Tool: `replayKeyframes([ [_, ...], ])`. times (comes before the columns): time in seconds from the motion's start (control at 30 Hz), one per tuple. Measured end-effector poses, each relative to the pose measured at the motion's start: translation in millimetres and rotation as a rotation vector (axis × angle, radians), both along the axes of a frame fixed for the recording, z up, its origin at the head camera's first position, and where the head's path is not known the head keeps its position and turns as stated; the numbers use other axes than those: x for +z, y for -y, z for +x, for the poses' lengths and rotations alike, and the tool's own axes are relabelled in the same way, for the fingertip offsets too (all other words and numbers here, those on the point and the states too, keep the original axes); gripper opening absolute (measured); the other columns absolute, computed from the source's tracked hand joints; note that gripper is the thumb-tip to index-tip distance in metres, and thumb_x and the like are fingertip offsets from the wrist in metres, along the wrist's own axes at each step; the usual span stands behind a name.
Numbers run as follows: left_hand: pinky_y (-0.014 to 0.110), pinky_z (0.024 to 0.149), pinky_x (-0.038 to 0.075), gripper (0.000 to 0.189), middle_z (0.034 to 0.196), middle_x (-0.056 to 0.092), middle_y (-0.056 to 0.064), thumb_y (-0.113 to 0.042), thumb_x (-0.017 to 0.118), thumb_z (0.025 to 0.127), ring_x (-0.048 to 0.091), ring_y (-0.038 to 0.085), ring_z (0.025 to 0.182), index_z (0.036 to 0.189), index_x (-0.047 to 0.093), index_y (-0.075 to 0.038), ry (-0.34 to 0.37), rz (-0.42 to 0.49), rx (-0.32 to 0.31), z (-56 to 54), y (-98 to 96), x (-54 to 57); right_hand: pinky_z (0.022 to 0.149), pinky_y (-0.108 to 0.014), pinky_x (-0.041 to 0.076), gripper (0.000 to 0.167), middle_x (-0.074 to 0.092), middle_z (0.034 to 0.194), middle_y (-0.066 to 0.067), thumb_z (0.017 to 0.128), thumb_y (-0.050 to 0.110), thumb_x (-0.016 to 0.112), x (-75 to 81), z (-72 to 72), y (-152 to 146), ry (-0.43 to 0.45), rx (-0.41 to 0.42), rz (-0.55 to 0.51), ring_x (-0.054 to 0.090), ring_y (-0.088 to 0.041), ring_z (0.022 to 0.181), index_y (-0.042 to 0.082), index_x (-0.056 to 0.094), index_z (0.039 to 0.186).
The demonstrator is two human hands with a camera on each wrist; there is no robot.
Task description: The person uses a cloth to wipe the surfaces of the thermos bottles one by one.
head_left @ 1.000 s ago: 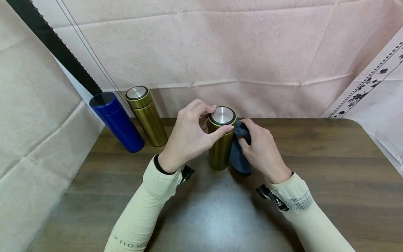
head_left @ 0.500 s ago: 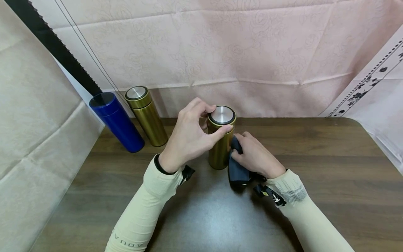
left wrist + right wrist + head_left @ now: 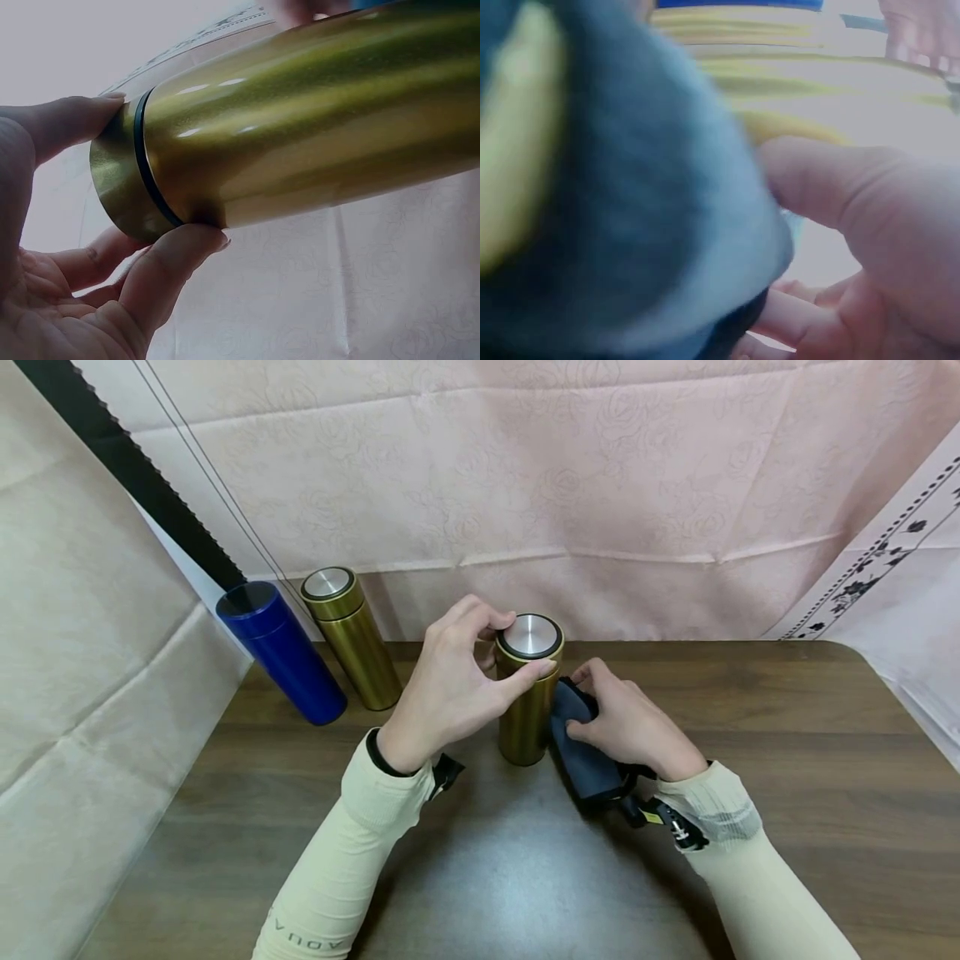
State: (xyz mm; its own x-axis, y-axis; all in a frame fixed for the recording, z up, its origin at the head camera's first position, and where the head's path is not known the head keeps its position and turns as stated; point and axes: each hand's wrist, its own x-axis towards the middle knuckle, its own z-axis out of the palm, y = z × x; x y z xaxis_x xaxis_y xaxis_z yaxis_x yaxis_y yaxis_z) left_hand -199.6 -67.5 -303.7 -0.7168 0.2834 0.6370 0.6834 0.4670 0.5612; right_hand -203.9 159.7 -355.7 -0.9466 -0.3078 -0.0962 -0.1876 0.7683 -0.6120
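Observation:
A gold thermos bottle (image 3: 522,727) with a brushed silver lid top stands upright on the table. My left hand (image 3: 447,689) grips it around the lid, thumb on the near side and fingers on the far side. The left wrist view shows the dark ring between lid and body of the bottle (image 3: 322,135), close to the fingertips. Against the bottle's right side, my right hand (image 3: 637,731) holds a folded dark blue-grey cloth (image 3: 585,764) between thumb and fingers. In the right wrist view the cloth (image 3: 667,202) is blurred and hides much of the scene.
To the left stand a second gold thermos bottle (image 3: 360,652) and a blue bottle (image 3: 285,656), near the back edge. The wooden table (image 3: 765,752) meets a pink patterned cloth backdrop (image 3: 637,485). Cream fabric (image 3: 82,693) borders the left side.
My right hand with the cloth has moved down the bottle's right side, then slightly back up and right. The left hand and its bottle have stayed in place.

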Motion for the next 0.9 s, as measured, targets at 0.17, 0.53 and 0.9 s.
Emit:
replayKeyframes([
  [0.17,0.026,0.067,0.05,0.042,0.103,0.066,0.006,-0.03,0.089,0.079,0.057,0.016,0.077,0.102,0.068,-0.003,-0.003,-0.004,0.001,0.2,-0.5,0.9,0.084,-0.042,0.055,0.047,0.068,0.132,-0.012,0.098,0.024,0.066,17.4,5.0,-8.3,-0.102,0.011,-0.069,0.067,-0.025,0.104,0.014,0.05,0.141],
  [0.53,0.025,0.066,0.049,0.042,0.1,0.065,0.006,-0.029,0.09,0.078,0.056,0.016,0.076,0.102,0.068,-0.002,-0.011,0.0,-0.001,-1.0,0.1,-0.3,0.087,-0.042,0.047,0.044,0.067,0.128,-0.008,0.103,0.017,0.06,8.9,-1.4,-4.8,-0.424,0.012,-0.267,0.061,-0.023,0.101,0.027,0.055,0.146],
  [0.9,0.026,0.066,0.05,0.04,0.101,0.066,0.008,-0.028,0.088,0.079,0.057,0.016,0.077,0.1,0.068,-0.001,-0.007,0.008,-0.018,-0.4,0.0,1.9,0.092,-0.039,0.036,0.058,0.058,0.138,-0.007,0.098,-0.001,0.054,-16.1,-18.0,0.6,-0.378,0.181,-0.325,0.043,-0.024,0.111,0.017,0.046,0.153],
])
